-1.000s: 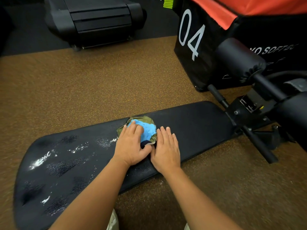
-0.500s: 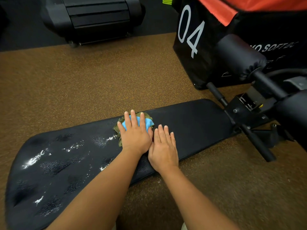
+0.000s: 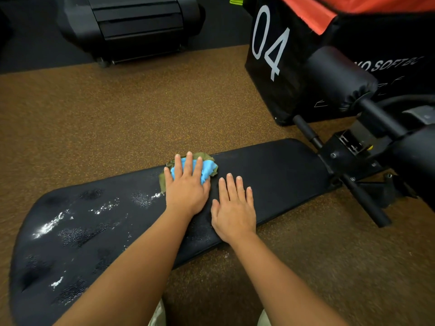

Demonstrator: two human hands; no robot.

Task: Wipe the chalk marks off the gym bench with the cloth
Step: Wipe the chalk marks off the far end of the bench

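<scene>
A black padded gym bench point(image 3: 277, 170) lies across the view, low over the floor. White chalk marks point(image 3: 48, 225) streak its left half; the right half looks dark and plain. A bunched blue and olive cloth point(image 3: 208, 169) sits near the bench's far edge at the middle. My left hand point(image 3: 186, 187) presses flat on the cloth with straight fingers. My right hand point(image 3: 234, 209) rests flat on the bare pad just to the right of it, fingers straight, touching no cloth.
A black soft box marked 04 point(image 3: 270, 43) with an orange top stands at the back right. The bench's roller pad point(image 3: 336, 78) and metal frame point(image 3: 353, 161) fill the right side. A black machine base point(image 3: 131, 27) sits at the back left. Brown speckled flooring point(image 3: 117, 114) surrounds the bench.
My left hand has pushed the cloth toward the bench's far edge and flattened its fingers over it. My right hand stays flat beside it.
</scene>
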